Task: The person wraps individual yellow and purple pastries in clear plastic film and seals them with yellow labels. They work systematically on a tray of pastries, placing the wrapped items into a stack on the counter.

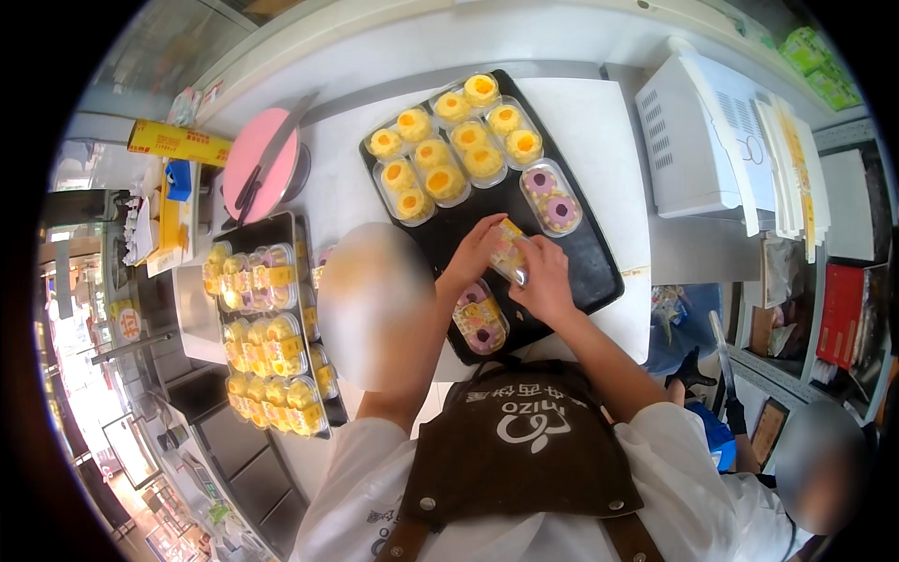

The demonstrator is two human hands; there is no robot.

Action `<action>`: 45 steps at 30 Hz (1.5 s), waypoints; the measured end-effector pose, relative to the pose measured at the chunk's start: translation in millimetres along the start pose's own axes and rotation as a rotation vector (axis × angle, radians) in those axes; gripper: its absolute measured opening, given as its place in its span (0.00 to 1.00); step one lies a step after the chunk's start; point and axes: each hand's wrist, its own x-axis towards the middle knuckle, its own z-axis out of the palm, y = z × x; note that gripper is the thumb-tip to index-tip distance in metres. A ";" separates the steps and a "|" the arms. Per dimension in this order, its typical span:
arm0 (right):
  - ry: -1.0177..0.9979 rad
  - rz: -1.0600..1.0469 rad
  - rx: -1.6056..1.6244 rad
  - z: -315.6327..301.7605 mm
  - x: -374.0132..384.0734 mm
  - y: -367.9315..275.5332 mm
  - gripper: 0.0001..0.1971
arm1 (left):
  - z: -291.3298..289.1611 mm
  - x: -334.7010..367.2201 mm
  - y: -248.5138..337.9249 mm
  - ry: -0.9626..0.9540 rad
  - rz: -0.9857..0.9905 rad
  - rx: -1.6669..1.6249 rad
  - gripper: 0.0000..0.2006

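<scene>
Over the dark baking tray [590, 267], a small clear plastic box with a yellow label band [508, 250] is held between both hands. My left hand [476, 248] grips its left side, fingers bent against the label. From the right, my right hand [546, 278] closes on it with thumb and fingers. Just below lies a clear box of purple pastries with a yellow label band [480, 320]. Another box of purple flower-shaped pastries [552, 199], without a label, sits above my right hand. Unlabelled boxes of yellow pastries with orange centres [442, 181] fill the tray's far part.
At left, a second dark tray [302, 245] carries several labelled pastry boxes [267, 347]. A pink round cake stand [239, 159] with a long knife [273, 150] is behind it. A white appliance [688, 140] stands at right. Another person [749, 520] is at lower right.
</scene>
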 end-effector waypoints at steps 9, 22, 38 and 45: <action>0.087 0.148 -0.025 -9.6 -47.6 4.1 0.42 | 60.7 -67.0 -16.5 0.359 0.188 0.439 0.26; 0.062 0.154 0.134 -5.3 -63.4 0.1 0.37 | 54.0 -85.4 -23.1 0.340 0.247 1.174 0.34; -0.333 -0.002 0.139 -36.5 -11.3 34.2 0.42 | 61.3 -113.0 -22.5 0.116 0.249 1.342 0.59; -0.206 0.030 0.089 -16.5 -22.4 35.2 0.43 | 64.4 -113.7 -21.3 0.138 0.266 1.307 0.59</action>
